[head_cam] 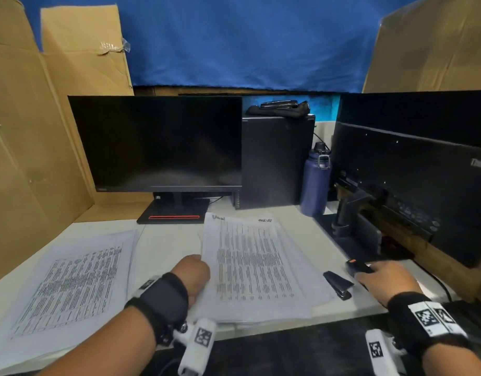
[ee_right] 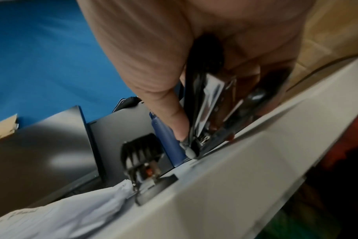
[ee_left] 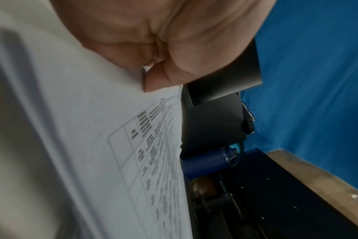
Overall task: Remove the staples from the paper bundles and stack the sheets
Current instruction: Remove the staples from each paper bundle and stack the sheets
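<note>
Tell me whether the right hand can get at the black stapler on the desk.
Probably yes: the stapler lies in the open just left of the right hand, nothing between, though that hand already grips a small tool.

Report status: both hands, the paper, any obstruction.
Left hand pinches paper bundle. Right hand grips stapler. Second stapler lies beside bundle.

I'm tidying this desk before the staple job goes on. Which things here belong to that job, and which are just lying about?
Job:
- paper bundle, gripped by the left hand
- loose sheets at left
- black tool with orange tip, gripped by the right hand
- black stapler

Lying about:
- blue bottle
- two monitors
- computer tower
- cardboard
</note>
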A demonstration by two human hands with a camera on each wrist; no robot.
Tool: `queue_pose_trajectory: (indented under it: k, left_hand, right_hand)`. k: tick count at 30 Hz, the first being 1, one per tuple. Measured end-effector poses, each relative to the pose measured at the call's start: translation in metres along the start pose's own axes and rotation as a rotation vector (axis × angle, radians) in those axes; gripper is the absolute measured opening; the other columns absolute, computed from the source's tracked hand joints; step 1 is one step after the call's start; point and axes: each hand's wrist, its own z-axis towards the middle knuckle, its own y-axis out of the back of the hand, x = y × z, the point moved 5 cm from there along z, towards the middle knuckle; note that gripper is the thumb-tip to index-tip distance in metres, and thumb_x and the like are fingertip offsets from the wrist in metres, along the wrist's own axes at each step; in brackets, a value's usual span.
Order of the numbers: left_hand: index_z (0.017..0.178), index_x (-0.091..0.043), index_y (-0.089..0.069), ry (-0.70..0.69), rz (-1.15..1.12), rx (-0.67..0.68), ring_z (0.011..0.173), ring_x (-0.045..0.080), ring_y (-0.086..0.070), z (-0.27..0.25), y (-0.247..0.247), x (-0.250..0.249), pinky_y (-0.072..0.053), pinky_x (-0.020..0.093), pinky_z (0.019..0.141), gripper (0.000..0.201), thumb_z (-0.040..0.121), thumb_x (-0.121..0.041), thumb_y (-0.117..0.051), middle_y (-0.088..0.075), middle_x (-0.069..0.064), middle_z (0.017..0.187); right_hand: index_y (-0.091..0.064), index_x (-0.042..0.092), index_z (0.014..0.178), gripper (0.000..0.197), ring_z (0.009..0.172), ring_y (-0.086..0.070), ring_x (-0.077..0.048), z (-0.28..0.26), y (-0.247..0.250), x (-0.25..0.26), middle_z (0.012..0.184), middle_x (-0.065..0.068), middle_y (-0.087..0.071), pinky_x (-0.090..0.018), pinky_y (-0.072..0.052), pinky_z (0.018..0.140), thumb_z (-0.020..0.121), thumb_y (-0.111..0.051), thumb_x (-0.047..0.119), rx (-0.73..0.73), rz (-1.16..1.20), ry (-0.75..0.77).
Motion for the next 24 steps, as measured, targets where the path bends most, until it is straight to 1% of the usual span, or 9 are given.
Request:
queue_pose_trajectory:
  k: [4,8,11,13,15,17,20,22,24]
  left_hand:
    - [0.073,-0.009,-0.054,-0.049,0.157,-0.041,0.081,0.030,-0.056,0.017,0.006,-0.008,-0.047,0.036,0.071,0.027,0.089,0.012,-0.049,-0.055,0.014,0.084]
    - [0.120,-0.003,-0.070,-0.100,0.310,-0.114,0.106,0.023,-0.060,0.012,0.066,-0.009,-0.050,0.030,0.093,0.024,0.097,0.000,-0.061,-0.064,0.006,0.112]
    - [0.118,-0.006,-0.072,-0.075,0.688,-0.286,0.114,0.031,-0.066,0.005,0.139,-0.001,-0.052,0.033,0.093,0.026,0.099,-0.015,-0.056,-0.070,0.011,0.121]
    - [0.123,-0.011,-0.067,0.045,1.024,-0.374,0.118,0.032,-0.063,-0.003,0.188,0.012,-0.053,0.036,0.098,0.034,0.097,-0.027,-0.051,-0.062,0.011,0.130]
    - [0.131,-0.018,-0.058,0.183,1.219,-0.432,0.122,0.031,-0.059,-0.013,0.235,0.031,-0.053,0.038,0.100,0.044,0.094,-0.042,-0.051,-0.052,0.009,0.136]
    - [0.128,-0.017,-0.056,0.301,1.251,-0.461,0.115,0.028,-0.063,-0.018,0.273,0.049,-0.055,0.034,0.092,0.051,0.089,-0.050,-0.056,-0.057,0.008,0.131]
    - [0.108,-0.013,-0.065,0.402,1.185,-0.430,0.090,0.018,-0.068,-0.022,0.305,0.073,-0.051,0.023,0.069,0.048,0.084,-0.054,-0.068,-0.067,0.000,0.100]
    - [0.097,-0.013,-0.064,0.414,1.135,-0.428,0.083,0.016,-0.066,-0.023,0.311,0.082,-0.046,0.021,0.063,0.040,0.088,-0.052,-0.070,-0.068,-0.001,0.096]
    - [0.099,-0.012,-0.065,0.417,1.111,-0.430,0.089,0.018,-0.067,-0.023,0.310,0.084,-0.045,0.021,0.065,0.033,0.091,-0.042,-0.072,-0.069,0.002,0.100]
  right_hand:
    - [-0.072,0.018,0.117,0.041,0.105,-0.065,-0.031,0.005,-0.003,-0.001,0.115,-0.009,-0.073,-0.042,-0.051,0.095,0.087,-0.068,0.045,-0.056,-0.008,0.019]
    - [-0.064,0.018,0.126,0.052,0.113,-0.061,-0.036,0.006,-0.005,0.004,0.126,-0.013,-0.068,-0.046,-0.047,0.098,0.090,-0.062,0.055,-0.098,0.039,0.037]
    - [-0.062,0.029,0.123,0.059,0.113,-0.057,-0.034,0.007,-0.003,0.008,0.127,-0.009,-0.063,-0.054,-0.050,0.097,0.083,-0.051,0.071,-0.219,-0.032,0.098]
    - [-0.063,0.034,0.115,0.057,0.116,-0.055,-0.033,0.016,-0.007,0.011,0.127,-0.003,-0.062,-0.055,-0.051,0.097,0.078,-0.046,0.074,-0.302,-0.174,0.172]
    - [-0.065,0.035,0.111,0.044,0.112,-0.056,-0.032,0.002,-0.006,0.034,0.123,-0.003,-0.064,-0.052,-0.052,0.096,0.082,-0.053,0.066,-0.330,-0.212,0.244]
    - [-0.067,0.031,0.112,0.034,0.104,-0.058,-0.028,-0.010,-0.011,0.051,0.116,-0.003,-0.065,-0.048,-0.053,0.092,0.086,-0.063,0.052,-0.276,-0.189,0.326]
    - [-0.062,0.031,0.125,0.041,0.111,-0.060,-0.023,-0.021,-0.033,0.062,0.129,0.000,-0.062,-0.045,-0.052,0.099,0.088,-0.064,0.050,-0.076,-0.255,0.340]
    - [-0.060,0.033,0.127,0.035,0.119,-0.060,-0.023,-0.016,-0.049,0.059,0.135,0.001,-0.061,-0.041,-0.049,0.102,0.093,-0.062,0.041,-0.029,-0.313,0.319]
    - [-0.064,0.033,0.102,0.013,0.105,-0.066,-0.020,0.004,-0.069,0.042,0.115,0.002,-0.066,-0.039,-0.054,0.095,0.093,-0.058,0.028,-0.003,-0.355,0.292]
